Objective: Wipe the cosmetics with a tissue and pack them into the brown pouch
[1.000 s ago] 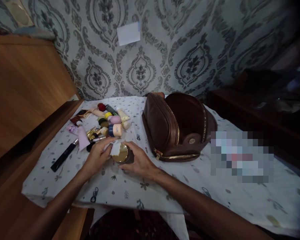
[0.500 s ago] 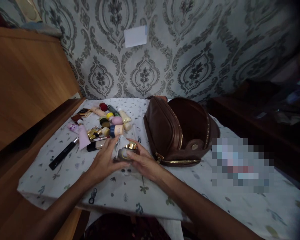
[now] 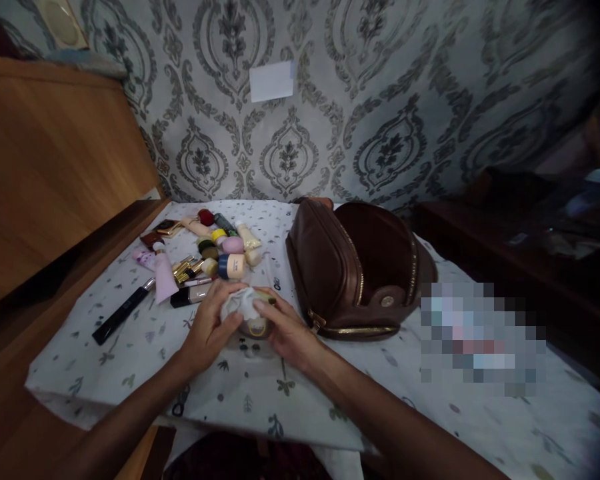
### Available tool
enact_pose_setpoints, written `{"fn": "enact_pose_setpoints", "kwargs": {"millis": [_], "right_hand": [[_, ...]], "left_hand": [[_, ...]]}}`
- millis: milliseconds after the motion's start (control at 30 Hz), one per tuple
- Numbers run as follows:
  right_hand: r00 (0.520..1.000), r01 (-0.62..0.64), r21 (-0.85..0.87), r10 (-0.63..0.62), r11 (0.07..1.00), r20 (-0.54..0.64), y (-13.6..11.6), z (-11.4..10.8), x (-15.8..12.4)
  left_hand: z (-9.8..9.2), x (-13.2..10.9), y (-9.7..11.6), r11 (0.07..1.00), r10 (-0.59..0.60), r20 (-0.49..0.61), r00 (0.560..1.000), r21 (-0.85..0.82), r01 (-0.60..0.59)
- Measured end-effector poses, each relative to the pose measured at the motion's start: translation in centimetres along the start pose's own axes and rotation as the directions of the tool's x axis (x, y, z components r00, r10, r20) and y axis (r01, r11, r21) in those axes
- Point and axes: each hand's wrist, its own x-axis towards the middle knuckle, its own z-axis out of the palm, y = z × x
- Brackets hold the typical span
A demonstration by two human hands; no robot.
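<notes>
Between my two hands, over the front middle of the table, is a squat glass perfume bottle (image 3: 257, 327) with a yellowish ring mark on its front. A crumpled white tissue (image 3: 241, 301) lies over its top and left side. My left hand (image 3: 211, 327) is closed on the tissue, pressing it to the bottle with thumb and fingers. My right hand (image 3: 289, 328) grips the bottle from the right, its thumb on the tissue. The cap is mostly hidden. Just beyond my left hand lies a bottle with a black cap (image 3: 183, 297).
Several cosmetics lie at the left back, among them a pink tube (image 3: 165, 277), a blue-lidded jar (image 3: 231, 267) and a black stick (image 3: 123, 313). An open brown bag (image 3: 325, 267) stands right of centre. Farther right is a blurred-out item (image 3: 480, 340). A wooden cabinet (image 3: 65, 147) borders the left.
The tissue has come over the top of the perfume bottle and now covers the gold cap that showed before. My right thumb has moved onto the tissue.
</notes>
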Motion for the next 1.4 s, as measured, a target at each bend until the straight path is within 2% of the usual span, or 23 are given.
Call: {"fn": "enact_pose_setpoints", "kwargs": {"millis": [67,133,233,333,433,567,633,733,800,900,1033,1233,1400], "right_hand": [[0.996,0.09,-0.196,-0.093,0.976,-0.003,-0.1,0.2,-0.2],[0.985,0.165,-0.377,-0.174,0.912,0.008,-0.2,0.3,-0.3],[0.974,0.207,-0.484,-0.226,0.85,0.02,-0.1,0.1,-0.2],[0.985,0.166,-0.378,-0.171,0.911,0.021,0.2,0.0,-0.1],[0.999,0.049,-0.087,-0.047,0.995,0.027,0.4,-0.1,0.1],[0.997,-0.077,0.19,0.071,0.979,0.039,0.2,-0.2,0.3],[0.994,-0.11,0.251,0.101,0.962,0.045,0.0,-0.4,0.4],[0.991,-0.126,0.253,0.113,0.959,0.065,-0.2,-0.6,0.4],[0.994,-0.103,0.217,0.093,0.971,0.058,-0.3,-0.6,0.2],[0.998,-0.066,0.175,0.062,0.982,0.031,-0.3,-0.4,0.0],[0.999,-0.046,0.17,0.043,0.984,0.024,-0.2,-0.3,0.0],[0.998,-0.037,0.156,0.028,0.987,0.06,0.2,-0.5,0.0],[0.996,-0.032,0.157,0.019,0.987,0.086,0.6,-0.8,0.3]], "left_hand": [[0.4,0.3,0.5,0.998,-0.052,-0.052,0.997,-0.045,0.049],[0.9,0.6,0.9,0.99,-0.128,-0.076,0.989,-0.064,0.124],[1.2,0.9,1.1,0.976,-0.213,-0.063,0.975,-0.066,0.209],[0.9,1.0,0.8,0.966,-0.247,-0.043,0.968,-0.092,0.242],[0.1,0.9,0.4,0.956,-0.287,-0.06,0.956,-0.083,0.282],[-0.7,0.9,-0.1,0.965,-0.263,-0.161,0.951,-0.025,0.263],[-0.7,0.9,-0.3,0.969,-0.246,-0.125,0.961,0.006,0.249],[-0.5,0.7,-0.2,0.98,-0.193,-0.054,0.98,0.037,0.195],[-0.2,0.6,0.1,0.984,-0.174,-0.054,0.983,0.032,0.176],[0.0,0.4,0.5,0.975,-0.217,-0.071,0.974,-0.055,0.213],[0.3,0.2,0.5,0.917,-0.348,-0.105,0.932,-0.245,0.314],[1.0,0.2,-0.1,0.742,-0.516,-0.077,0.853,-0.537,0.4],[1.0,0.2,-0.3,0.678,-0.583,0.002,0.812,-0.55,0.488]]}}
